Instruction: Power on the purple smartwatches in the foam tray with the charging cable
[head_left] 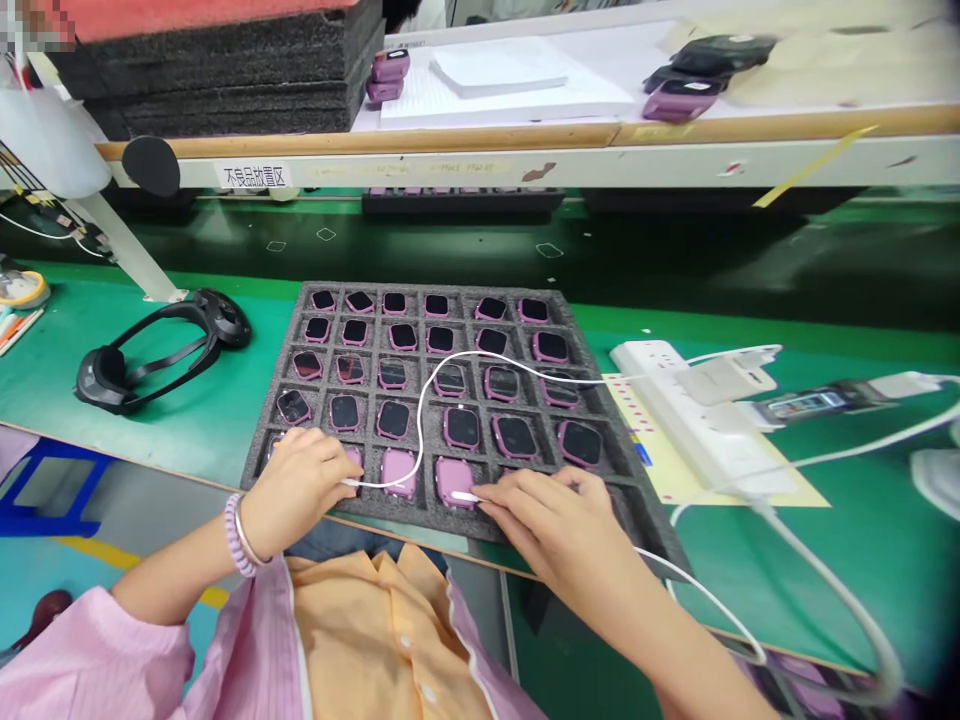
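A grey foam tray (442,289) lies on the green bench, its square cells holding several pink smartwatch bodies with black screens. My right hand (547,525) pinches a small white cable plug (465,496) against a pink watch (454,482) in the front row. My left hand (296,490) rests on the tray's front left, partly covering a pink watch (351,457). A white charging cable (421,420) emerges at its thumb and loops across the watches toward the right. The left hand seems to pinch that cable's end, which is partly hidden.
A white power strip (694,420) on yellow-edged paper sits right of the tray, with white cables trailing from it. A black head strap device (150,350) lies at left. Beyond the bench, a shelf carries stacked black foam (217,70) and several pink watches (679,100).
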